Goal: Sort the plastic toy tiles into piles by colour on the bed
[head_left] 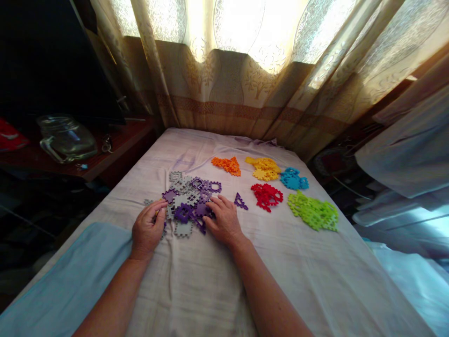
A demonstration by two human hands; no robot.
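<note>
Grey and purple interlocking plastic pieces with toothed edges lie in a mixed heap on the sheet-covered surface. Among them are a purple square piece and a grey square piece nearest me. At the heap's left edge, my left hand is closed in a pinch; a bit of yellowish colour shows between thumb and fingers, too small to name. My right hand rests on the right side of the heap, fingers spread over purple pieces. Just beyond it lies a purple triangular piece by itself.
Sorted piles lie to the right: orange pieces, yellow pieces, blue pieces, red pieces and lime green pieces. A light blue cloth covers the near left. A glass jug stands on a side table.
</note>
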